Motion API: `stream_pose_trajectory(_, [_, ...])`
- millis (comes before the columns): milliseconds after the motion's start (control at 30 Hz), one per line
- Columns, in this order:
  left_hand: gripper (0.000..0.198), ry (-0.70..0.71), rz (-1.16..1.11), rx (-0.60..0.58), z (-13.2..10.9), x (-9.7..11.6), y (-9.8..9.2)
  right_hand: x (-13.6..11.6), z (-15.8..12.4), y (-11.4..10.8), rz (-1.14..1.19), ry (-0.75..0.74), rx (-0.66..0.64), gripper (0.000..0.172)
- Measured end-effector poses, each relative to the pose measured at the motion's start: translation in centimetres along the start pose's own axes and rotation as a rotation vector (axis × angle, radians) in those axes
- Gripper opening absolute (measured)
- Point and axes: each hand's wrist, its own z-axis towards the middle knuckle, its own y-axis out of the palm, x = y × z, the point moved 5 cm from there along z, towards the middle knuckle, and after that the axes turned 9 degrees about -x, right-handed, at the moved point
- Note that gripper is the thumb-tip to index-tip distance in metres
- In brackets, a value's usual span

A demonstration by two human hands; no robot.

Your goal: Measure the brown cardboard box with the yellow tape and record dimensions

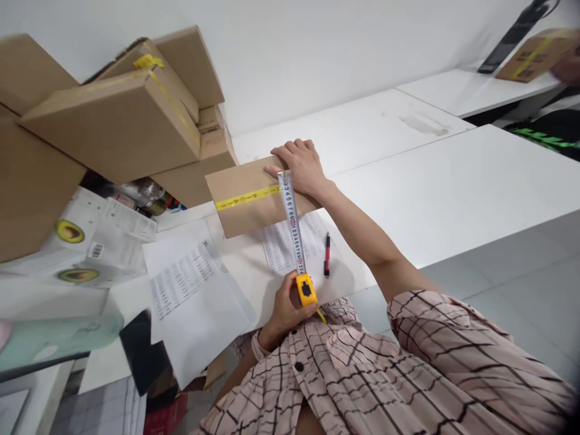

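Observation:
A small cardboard box (249,214) with yellow printed tape along it is held tilted above the white table. My right hand (301,166) grips its right end, fingers over the far edge and thumb on the cardboard. Low in front of my body, my left hand (290,305) is closed around a yellow tape measure (307,290). Its pulled-out blade (293,226) runs up to the box, and the metal tip lies by my right thumb. Printed sheets (312,232) lie partly hidden beneath the box, with a red and black pen (327,257) on the paper.
Large cardboard boxes (118,121) are stacked at the left. More printed papers (194,302) reach over the table's front edge. White cartons with avocado pictures (97,241) stand at left. At far right, a person's hand (566,65) is beside another taped box (530,57) and a dark bottle (512,36).

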Motion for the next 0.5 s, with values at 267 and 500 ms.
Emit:
stream_pose_trajectory(267, [0.078, 0.003, 0.161, -0.026, -0.5, 0.0, -0.4, -2.6, -10.0, 0.3, -0.024, -0.027, 0.141, 0.062])
stream_pose_trajectory(500, [0.078, -0.018, 0.262, -0.017, -0.6, 0.2, -0.4, -2.8, -14.4, 2.7, 0.216, 0.003, 0.074, 0.041])
